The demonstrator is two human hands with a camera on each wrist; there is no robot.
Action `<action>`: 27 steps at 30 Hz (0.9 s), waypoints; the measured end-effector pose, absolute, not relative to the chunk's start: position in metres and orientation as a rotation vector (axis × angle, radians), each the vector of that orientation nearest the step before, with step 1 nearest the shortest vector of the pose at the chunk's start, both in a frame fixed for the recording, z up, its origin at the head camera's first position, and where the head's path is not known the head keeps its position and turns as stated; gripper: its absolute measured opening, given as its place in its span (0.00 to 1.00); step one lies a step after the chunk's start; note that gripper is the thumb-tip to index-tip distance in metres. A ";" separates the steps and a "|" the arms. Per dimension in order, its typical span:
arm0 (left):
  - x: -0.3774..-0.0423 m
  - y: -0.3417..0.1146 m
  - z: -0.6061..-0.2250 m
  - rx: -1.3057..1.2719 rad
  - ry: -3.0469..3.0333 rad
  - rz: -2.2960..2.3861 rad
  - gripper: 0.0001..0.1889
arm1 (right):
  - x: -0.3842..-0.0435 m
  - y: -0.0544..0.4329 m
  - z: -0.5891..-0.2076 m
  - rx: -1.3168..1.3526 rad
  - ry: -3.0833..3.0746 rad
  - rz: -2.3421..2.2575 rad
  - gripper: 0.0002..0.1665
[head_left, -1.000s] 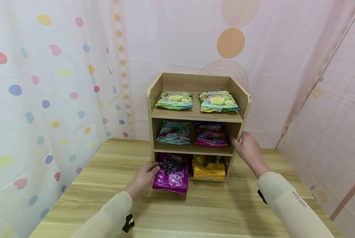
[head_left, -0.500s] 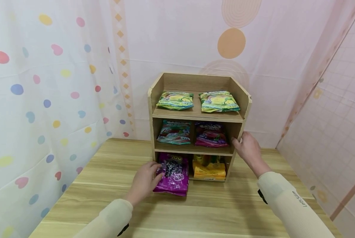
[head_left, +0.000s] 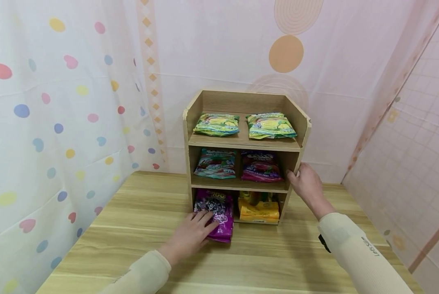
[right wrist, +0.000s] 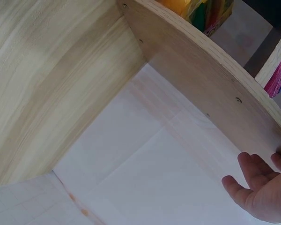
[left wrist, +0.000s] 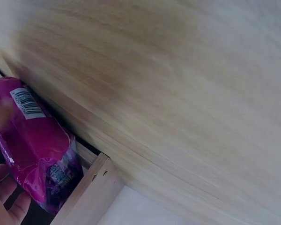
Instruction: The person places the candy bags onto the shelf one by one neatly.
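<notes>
My left hand rests on a purple candy bag, fingers spread over its front. This bag lies in the lower left compartment of a small wooden shelf, and its near end sticks out past the front edge. In the left wrist view, fingertips touch one side of the bag while a blurred digit lies near its barcode. With the thumb at its front edge, my right hand holds the shelf's right side panel. Its other fingers curve along the outside.
Two yellow-green bags lie on the top level. Below them are a teal bag and a dark berry-coloured bag. A yellow package fills the lower right compartment. Patterned curtains hang behind the wooden table.
My left hand let go of the purple bag's left edge, then moved right and nearer, onto the bag's front. The bag now lies slightly lower at its near end. My right hand stays put.
</notes>
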State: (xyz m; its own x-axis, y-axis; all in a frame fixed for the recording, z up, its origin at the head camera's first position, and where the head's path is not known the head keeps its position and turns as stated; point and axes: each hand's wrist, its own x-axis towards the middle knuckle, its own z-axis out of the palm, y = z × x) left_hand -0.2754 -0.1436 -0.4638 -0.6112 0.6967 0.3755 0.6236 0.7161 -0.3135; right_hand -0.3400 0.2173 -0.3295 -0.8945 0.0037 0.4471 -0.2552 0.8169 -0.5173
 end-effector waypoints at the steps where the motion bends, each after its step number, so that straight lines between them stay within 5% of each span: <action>1: -0.276 -0.143 -0.464 -1.007 -2.448 0.232 0.29 | -0.340 0.217 -0.329 0.187 -2.566 0.816 0.20; 27: -0.300 -0.125 -0.459 -0.832 -2.546 0.176 0.26 | -0.341 0.218 -0.332 0.182 -2.562 0.809 0.19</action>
